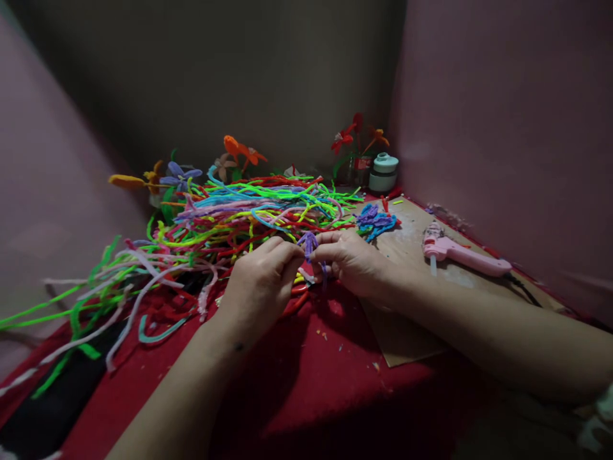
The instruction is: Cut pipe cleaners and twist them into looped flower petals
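– In the head view, where's your purple fuzzy piece (309,241)?
– At the near edge of the stem pile (268,207), pinched by both your left hand (263,276) and right hand (352,262).
– Any risk?
– Pulling unevenly could unbend it; brushing the pile could snag it.

Pipe-cleaner pile (268,206): 1, too tangled to count within. Right of pile: 1 pink glue gun (464,253), 1 blue-purple bundle (376,220), 1 lidded container (384,174). Front of pile: 2 hands (258,275) (352,259), 1 purple piece (309,241).
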A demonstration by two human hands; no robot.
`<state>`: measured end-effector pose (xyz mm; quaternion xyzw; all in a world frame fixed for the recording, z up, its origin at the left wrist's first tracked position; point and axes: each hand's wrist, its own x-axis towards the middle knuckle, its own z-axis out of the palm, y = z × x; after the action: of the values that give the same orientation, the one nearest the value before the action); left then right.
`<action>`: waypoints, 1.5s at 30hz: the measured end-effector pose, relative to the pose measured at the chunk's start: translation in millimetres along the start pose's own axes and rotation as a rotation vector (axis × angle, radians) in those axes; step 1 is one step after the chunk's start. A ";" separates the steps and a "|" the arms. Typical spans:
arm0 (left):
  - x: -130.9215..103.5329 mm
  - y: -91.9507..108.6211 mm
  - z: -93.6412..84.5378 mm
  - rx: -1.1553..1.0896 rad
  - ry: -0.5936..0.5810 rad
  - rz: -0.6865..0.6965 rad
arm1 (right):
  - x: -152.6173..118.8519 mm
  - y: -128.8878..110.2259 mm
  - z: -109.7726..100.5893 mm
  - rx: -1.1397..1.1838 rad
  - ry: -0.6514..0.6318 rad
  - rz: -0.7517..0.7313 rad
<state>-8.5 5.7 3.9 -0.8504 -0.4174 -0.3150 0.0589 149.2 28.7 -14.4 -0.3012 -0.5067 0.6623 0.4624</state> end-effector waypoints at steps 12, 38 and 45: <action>-5.2 4.7 2.8 0.392 -0.180 0.046 | -5.1 -4.6 5.5 -0.244 0.071 -0.010; 0.3 10.4 1.7 -0.518 -0.002 -0.311 | -3.3 -0.4 1.5 -0.097 -0.053 0.028; 7.0 1.2 -7.0 -0.919 -0.039 -0.786 | -0.3 1.9 0.1 0.038 -0.042 -0.030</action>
<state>-7.9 7.1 13.7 -0.5765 -0.5222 -0.4456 -0.4430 148.6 28.2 -16.2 -0.2706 -0.5080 0.6712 0.4672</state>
